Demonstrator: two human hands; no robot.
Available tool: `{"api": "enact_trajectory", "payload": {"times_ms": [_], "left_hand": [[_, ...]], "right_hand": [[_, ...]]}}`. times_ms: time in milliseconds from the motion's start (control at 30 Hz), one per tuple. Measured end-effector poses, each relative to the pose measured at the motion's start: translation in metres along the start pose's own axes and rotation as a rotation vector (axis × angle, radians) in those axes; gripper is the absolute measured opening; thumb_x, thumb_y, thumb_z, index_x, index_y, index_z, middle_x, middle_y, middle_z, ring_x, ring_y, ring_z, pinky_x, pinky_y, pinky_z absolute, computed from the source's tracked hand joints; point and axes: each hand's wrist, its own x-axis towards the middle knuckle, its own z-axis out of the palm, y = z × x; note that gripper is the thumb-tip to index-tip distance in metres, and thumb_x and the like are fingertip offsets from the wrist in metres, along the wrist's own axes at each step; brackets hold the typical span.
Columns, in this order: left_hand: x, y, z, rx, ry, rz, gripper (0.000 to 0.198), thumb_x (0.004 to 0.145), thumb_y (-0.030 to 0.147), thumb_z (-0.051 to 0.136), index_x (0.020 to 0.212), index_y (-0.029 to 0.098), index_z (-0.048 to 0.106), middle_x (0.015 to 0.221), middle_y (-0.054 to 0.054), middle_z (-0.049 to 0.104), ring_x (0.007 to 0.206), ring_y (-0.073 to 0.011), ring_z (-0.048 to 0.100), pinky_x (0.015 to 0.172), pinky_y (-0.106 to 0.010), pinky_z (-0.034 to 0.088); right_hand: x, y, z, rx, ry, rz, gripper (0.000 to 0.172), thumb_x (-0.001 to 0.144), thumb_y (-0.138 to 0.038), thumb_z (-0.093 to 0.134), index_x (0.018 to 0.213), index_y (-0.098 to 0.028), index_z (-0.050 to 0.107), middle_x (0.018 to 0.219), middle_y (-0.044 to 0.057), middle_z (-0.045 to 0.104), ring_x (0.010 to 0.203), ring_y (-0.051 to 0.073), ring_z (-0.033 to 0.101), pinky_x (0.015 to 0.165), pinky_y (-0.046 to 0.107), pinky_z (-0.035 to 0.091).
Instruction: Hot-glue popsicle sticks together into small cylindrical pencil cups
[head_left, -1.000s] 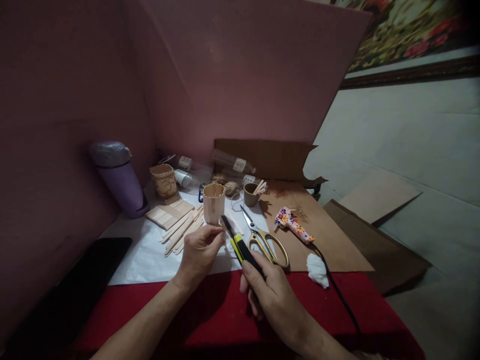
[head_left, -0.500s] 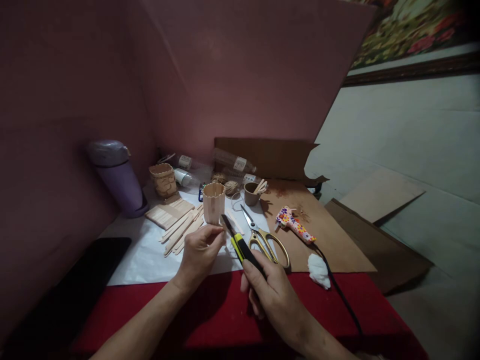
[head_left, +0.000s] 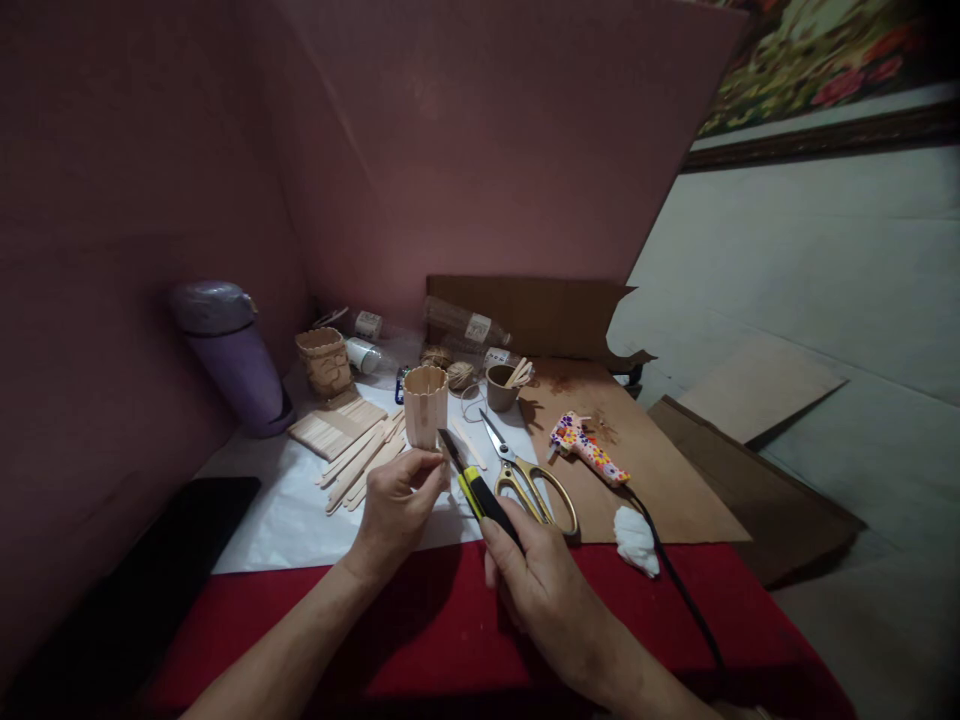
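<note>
My right hand (head_left: 541, 590) is closed around a black and yellow utility knife (head_left: 480, 492), its blade pointing up and left. My left hand (head_left: 397, 505) pinches something small and pale at its fingertips, right beside the blade tip; I cannot make out what it is. Just behind the fingers stands a cup made of wooden craft sticks (head_left: 425, 406). Loose craft sticks (head_left: 360, 455) lie on white paper (head_left: 289, 515) to the left of it. Gold-handled scissors (head_left: 529, 480) lie right of the knife.
A patterned glue gun (head_left: 585, 447) with a black cord lies on brown cardboard (head_left: 660, 480) beside a white wad (head_left: 635, 540). At the back stand a purple tumbler (head_left: 229, 355), a woven stick cup (head_left: 326, 360), twine balls, plastic bottles and a small brown cup (head_left: 500, 387). Red cloth (head_left: 420, 640) covers the near edge.
Almost nothing differs: the knife and my right hand have crept slightly to the left, toward my left fingertips. My left hand keeps its pinch.
</note>
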Motion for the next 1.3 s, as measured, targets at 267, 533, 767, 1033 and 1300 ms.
{"api": "enact_trajectory", "payload": {"times_ms": [267,533,767,1033,1300], "left_hand": [[0.0,0.002,-0.002,0.036,-0.035,0.038,0.012,0.083,0.025,0.064,0.083,0.017,0.073,0.075,-0.005,0.073,0.063,-0.0172,0.07,0.062,-0.028,0.059],[0.0,0.008,-0.001,0.043,-0.04,0.056,0.012,0.084,0.023,0.063,0.079,0.016,0.072,0.071,-0.004,0.071,0.06,-0.0164,0.069,0.06,-0.027,0.059],[0.0,0.009,-0.002,0.045,-0.06,0.061,0.013,0.085,0.024,0.063,0.082,0.017,0.073,0.076,-0.005,0.071,0.063,-0.0158,0.068,0.061,-0.027,0.057],[0.011,0.032,-0.009,0.19,0.093,0.243,0.007,0.083,0.016,0.062,0.082,0.019,0.068,0.076,-0.002,0.069,0.067,-0.0136,0.061,0.059,-0.024,0.049],[0.037,0.052,-0.022,0.366,0.11,0.539,0.01,0.086,0.013,0.061,0.09,0.018,0.068,0.089,-0.006,0.07,0.087,-0.0192,0.061,0.082,-0.035,0.049]], "right_hand": [[-0.001,-0.012,-0.004,-0.136,0.062,-0.081,0.026,0.101,-0.035,0.038,0.095,-0.02,0.058,0.077,0.003,0.062,0.073,0.017,0.058,0.07,0.028,0.043],[-0.004,-0.008,-0.009,-0.118,0.055,-0.088,0.026,0.102,-0.036,0.038,0.103,-0.022,0.06,0.082,0.002,0.063,0.073,0.015,0.056,0.071,0.027,0.041],[-0.004,-0.012,-0.011,-0.132,0.065,-0.07,0.028,0.101,-0.037,0.04,0.108,-0.02,0.062,0.082,0.003,0.064,0.073,0.016,0.058,0.068,0.027,0.041],[-0.005,-0.009,-0.009,-0.202,0.069,-0.062,0.031,0.102,-0.039,0.037,0.105,-0.02,0.061,0.081,0.004,0.066,0.071,0.018,0.059,0.065,0.028,0.041],[-0.006,-0.01,-0.008,-0.238,0.07,-0.074,0.036,0.102,-0.04,0.034,0.121,-0.022,0.058,0.091,0.008,0.07,0.085,0.023,0.065,0.075,0.031,0.044]]}}
